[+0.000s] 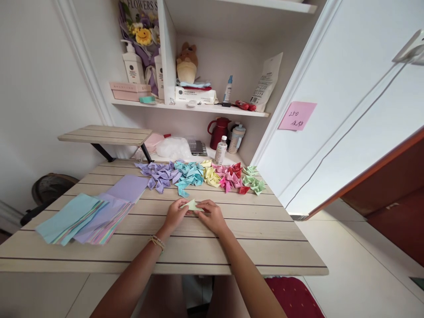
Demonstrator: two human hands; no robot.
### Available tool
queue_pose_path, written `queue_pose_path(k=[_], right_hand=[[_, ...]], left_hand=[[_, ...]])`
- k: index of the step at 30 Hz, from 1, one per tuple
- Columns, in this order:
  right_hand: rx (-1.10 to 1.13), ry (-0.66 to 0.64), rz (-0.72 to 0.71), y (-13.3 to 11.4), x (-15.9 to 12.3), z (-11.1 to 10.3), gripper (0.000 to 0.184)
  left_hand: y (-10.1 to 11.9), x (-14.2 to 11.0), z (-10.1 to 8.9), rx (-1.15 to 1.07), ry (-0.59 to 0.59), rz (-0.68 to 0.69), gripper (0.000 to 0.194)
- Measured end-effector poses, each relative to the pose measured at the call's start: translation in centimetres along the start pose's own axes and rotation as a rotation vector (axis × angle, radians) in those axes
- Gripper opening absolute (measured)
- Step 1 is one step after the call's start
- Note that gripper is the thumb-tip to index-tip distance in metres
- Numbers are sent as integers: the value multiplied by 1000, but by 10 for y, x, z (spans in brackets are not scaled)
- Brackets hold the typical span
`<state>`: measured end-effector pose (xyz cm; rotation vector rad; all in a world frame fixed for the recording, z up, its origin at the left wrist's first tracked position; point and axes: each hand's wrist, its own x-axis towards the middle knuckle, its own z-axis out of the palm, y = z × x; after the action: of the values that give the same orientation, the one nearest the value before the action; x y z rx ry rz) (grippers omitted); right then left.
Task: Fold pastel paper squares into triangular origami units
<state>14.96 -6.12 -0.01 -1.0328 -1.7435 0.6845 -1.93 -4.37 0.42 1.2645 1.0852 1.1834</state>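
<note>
Pale wooden boards form the bench (265,229), which stands against a white shelf unit (198,107). Near the middle of it, the left hand (175,215) and the right hand (214,217) hold one small piece of pale green paper (192,204) btwn them, just above the boards. Fingers of both hands are closed in a pinch, one on each side of the paper; the exact gap btwn thumb and index is too small to tell. Judging by the pointed shape, the step in hand is folding work on this one pc, w/ some creases made; how many, I cannot tell. As I judge, the next move calls for a light, even pinch, one side kept steady while the other side presses or turns an edge, w/o crushing the thin point. Far from the hands, in a row from left to right, lie folded paper pcs: purple (161,174), blue (190,173), yellow (211,176), pink (228,177) w/ some red, and green (256,185). On the left side are flat sheets, blue sheets (69,215) and purple sheets (128,187), w/ other colours showing at the edges. Behind the row stands a clear bottle (220,151).
</note>
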Motion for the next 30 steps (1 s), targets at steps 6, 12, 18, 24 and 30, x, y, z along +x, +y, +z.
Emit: queue_pose_path(k=[6, 12, 18, 24, 30], right_hand=[[-90, -4, 15, 3, -1, 3, 38], [-134, -39, -32, 2, -1, 3, 33], [-133, -70, -33, -4, 1, -1, 26], [-289, -19, -50, -3, -2, 0, 27], [-475, 71, -17, 1, -5, 8, 21]], left_hand=[[-1, -2, 1, 104, 24, 57, 21], [1, -3, 1, 208, -10, 70, 24], [-2, -2, -1, 175, -39, 73, 33], [-1, -3, 2, 206, -74, 109, 32], [1, -7, 6, 326, -48, 210, 36]])
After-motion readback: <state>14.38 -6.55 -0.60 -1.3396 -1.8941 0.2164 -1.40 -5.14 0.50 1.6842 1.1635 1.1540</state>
